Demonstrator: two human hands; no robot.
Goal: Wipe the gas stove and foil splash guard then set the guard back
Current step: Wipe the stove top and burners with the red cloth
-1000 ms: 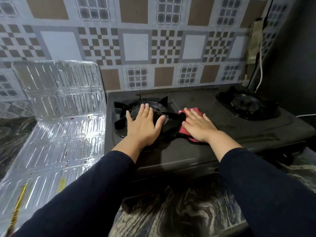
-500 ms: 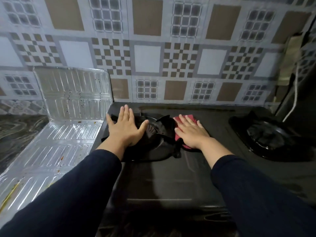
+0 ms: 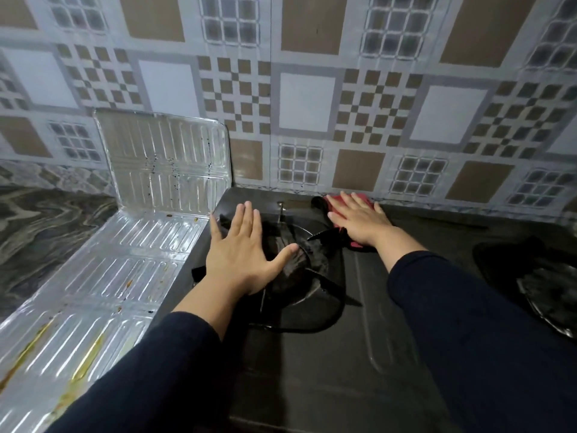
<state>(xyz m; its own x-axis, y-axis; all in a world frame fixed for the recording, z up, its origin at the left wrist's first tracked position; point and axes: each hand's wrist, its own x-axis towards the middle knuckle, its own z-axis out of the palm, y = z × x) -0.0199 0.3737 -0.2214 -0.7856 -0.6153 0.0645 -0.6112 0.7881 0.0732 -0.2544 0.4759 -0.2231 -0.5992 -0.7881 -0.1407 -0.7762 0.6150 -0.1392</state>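
The black gas stove (image 3: 359, 354) fills the middle and right of the view. My left hand (image 3: 240, 254) lies flat, fingers spread, on the left burner's pan support (image 3: 312, 270). My right hand (image 3: 359, 220) presses flat on a red cloth (image 3: 335, 201) at the stove's back edge, close to the wall. The foil splash guard (image 3: 125, 260) lies to the left of the stove, its far panel leaning up against the wall; it shows dark specks and yellow-brown streaks.
The right burner (image 3: 540, 282) sits at the right edge of the stove. A patterned tiled wall (image 3: 312, 98) rises directly behind the stove. Dark marbled countertop (image 3: 46, 226) shows left of the foil guard.
My right hand has slid the red cloth away from me, from beside the left burner to the stove's back edge. My left hand stays on the burner. The camera has moved closer.
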